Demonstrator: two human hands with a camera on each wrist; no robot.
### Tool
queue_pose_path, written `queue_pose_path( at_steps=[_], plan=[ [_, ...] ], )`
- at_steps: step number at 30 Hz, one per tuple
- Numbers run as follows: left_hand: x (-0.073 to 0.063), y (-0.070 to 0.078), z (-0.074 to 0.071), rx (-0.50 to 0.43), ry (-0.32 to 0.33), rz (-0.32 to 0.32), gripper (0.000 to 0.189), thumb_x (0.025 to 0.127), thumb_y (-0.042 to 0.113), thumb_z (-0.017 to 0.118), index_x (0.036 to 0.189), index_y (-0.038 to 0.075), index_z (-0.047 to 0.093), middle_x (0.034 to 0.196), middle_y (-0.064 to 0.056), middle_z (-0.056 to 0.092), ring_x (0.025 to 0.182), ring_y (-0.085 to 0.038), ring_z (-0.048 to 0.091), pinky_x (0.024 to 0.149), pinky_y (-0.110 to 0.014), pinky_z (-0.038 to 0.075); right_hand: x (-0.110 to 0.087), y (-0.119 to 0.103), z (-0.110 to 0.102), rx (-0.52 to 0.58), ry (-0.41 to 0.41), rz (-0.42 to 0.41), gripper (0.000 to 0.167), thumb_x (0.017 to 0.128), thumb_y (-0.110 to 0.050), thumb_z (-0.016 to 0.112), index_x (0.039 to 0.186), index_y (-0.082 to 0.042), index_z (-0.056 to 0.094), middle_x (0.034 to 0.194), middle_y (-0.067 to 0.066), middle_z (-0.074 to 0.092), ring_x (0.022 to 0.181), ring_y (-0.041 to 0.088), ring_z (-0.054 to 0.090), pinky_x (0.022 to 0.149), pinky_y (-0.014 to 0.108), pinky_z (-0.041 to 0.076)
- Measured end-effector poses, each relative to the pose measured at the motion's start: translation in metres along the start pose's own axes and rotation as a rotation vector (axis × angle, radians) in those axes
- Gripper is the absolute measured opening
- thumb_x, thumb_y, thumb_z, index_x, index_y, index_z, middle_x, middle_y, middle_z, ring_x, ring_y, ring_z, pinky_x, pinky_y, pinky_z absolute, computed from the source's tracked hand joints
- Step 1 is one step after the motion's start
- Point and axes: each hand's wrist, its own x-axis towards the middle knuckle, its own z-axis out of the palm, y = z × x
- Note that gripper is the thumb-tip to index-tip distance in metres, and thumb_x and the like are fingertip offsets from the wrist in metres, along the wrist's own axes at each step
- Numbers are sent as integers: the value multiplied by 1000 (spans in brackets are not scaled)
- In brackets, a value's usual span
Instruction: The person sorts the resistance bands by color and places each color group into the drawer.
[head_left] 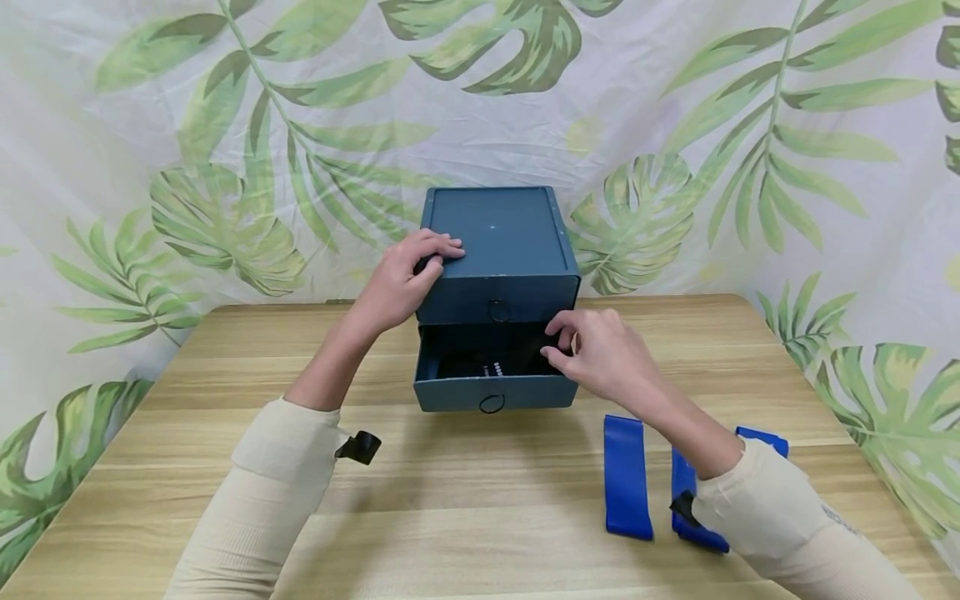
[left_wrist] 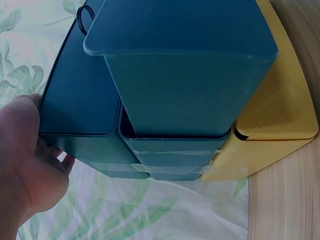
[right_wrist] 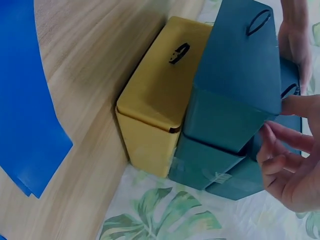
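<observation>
Now drawer front (head_left: 453,395) points nearward, long axis crosswise; left hand (head_left: 403,277) relaxed, right hand (head_left: 603,354): hold unclear.

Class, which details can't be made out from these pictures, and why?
Head view: white marks inside the open middle drawer; too small to read.
Head view: yellow drawer; hidden by the drawer above.
Head view: right-hand blue strip; partly covered by the right sleeve.
Right wrist view: blue strip; cut off by the left edge.

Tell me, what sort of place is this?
Probably an indoor tabletop arranged for demonstrations or filming, though I can't be sure. A creased leaf-print cloth makes the backdrop, and the wood-grain table in front bears little besides a small drawer unit and blue strips.
</observation>
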Motion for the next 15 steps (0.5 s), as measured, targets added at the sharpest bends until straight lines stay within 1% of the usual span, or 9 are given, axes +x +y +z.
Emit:
queue_pose_path(
  at_steps=[4,7,8,10,13,15],
  plan=[
    [0,-1,0,0,-2,-3,35,106,4,42,126,-4,71,138,-18,61,145,-33,44,121,-48,33,-9,-6,1,75,40,-142,12,91,-12,78,101,-6,77,74,-4,65,62,8,56,58,27,48],
    [0,-1,0,5,-2,-4,35,107,4,42,126,-3,71,138,-17,61,145,-32,45,121,-48,33,-18,-14,6,174,21,-226,10,91,-7,78,100,-6,76,73,-7,65,62,4,57,59,24,52],
    [0,-1,0,6,-1,-4,35,107,5,43,126,-2,71,138,-17,62,145,-31,45,121,-47,33,-21,-17,9,211,-2,-241,10,91,-6,78,100,-6,75,74,-7,66,62,2,58,60,24,53],
    [0,-1,0,7,1,-1,35,107,5,43,126,-2,71,138,-16,62,145,-31,45,121,-48,33,-26,-22,17,289,-73,-250,12,92,-5,76,104,-4,73,75,-6,68,62,0,59,60,22,55],
    [0,0,0,6,5,5,35,107,5,43,126,-2,71,137,-17,62,144,-32,45,121,-48,34,-32,-28,31,367,-192,-220,19,96,-6,73,114,-3,70,77,-4,71,60,2,63,61,21,56],
    [0,0,0,7,2,6,34,107,5,44,126,-2,71,138,-17,62,144,-32,45,121,-49,33,-34,-28,42,397,-250,-200,21,99,-7,70,119,-2,67,79,-2,73,61,5,67,61,20,57]
  ],
)
